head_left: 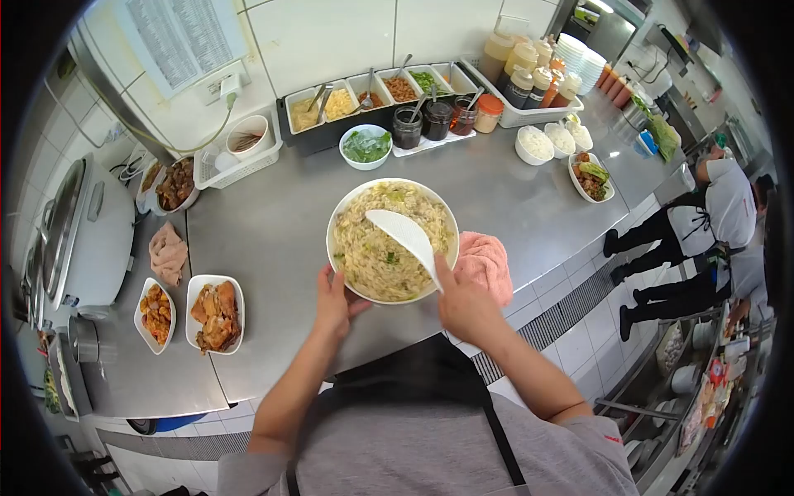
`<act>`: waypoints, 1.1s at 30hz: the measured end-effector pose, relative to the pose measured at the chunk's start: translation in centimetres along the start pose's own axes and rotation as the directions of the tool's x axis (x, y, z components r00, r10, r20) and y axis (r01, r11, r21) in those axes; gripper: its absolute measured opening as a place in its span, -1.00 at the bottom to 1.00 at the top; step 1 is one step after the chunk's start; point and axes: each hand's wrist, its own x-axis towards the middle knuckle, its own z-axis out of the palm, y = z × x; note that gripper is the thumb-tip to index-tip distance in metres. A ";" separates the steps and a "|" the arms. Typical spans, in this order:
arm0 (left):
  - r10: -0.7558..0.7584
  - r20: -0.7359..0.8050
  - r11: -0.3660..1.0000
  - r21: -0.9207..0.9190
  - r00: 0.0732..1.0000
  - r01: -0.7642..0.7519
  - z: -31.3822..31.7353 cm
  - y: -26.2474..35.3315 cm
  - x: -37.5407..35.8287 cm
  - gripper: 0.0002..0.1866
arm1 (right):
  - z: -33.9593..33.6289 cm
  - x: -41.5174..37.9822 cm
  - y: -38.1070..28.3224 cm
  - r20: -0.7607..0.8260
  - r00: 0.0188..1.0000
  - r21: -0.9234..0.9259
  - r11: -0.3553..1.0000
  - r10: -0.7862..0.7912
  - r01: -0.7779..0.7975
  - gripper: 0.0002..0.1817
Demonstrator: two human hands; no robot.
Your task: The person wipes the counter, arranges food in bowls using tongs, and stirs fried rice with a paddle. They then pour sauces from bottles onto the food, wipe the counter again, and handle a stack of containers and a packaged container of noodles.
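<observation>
A large white bowl [331, 240] stands on the steel counter before me, heaped with pale fried rice [372, 256] flecked with green. My left hand [335, 304] grips the bowl's near left side, thumb up along the rim and fingers below it. In my right hand [467, 302] is the handle of a white rice paddle [401, 231], whose blade lies across the top of the rice, pointing away to the left. A folded pink cloth [485, 269] sits just right of the bowl, beside my right hand. Beyond the bowl is a smaller bowl of green leaves [365, 147].
Dishes of chicken [217, 318] and diced food [155, 314] stand left, near a large cooker [95, 223]. A topping rack [331, 136], sauce jars [437, 120] and squeeze bottles [538, 83] line the back. Rice bowls [535, 146] sit right. Two people [703, 215] stand beyond the counter's right edge.
</observation>
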 end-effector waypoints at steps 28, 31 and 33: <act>-0.030 0.066 0.959 -0.280 0.997 0.047 0.1 -2.5 -3.1 -0.54 | -0.5 -0.1 3.1 0.236 0.969 0.294 0.944 0.078 -0.148 -0.58; -0.026 0.009 0.929 -0.370 1.000 0.027 2.4 -3.7 -3.7 -0.53 | 1.2 -2.1 -1.1 0.202 0.964 0.338 0.912 0.171 -0.233 -0.52; -0.015 0.009 0.923 -0.385 1.000 0.017 3.8 -4.6 -3.9 -0.52 | 0.7 -2.5 -1.7 0.087 0.985 0.308 0.936 0.151 -0.170 -0.49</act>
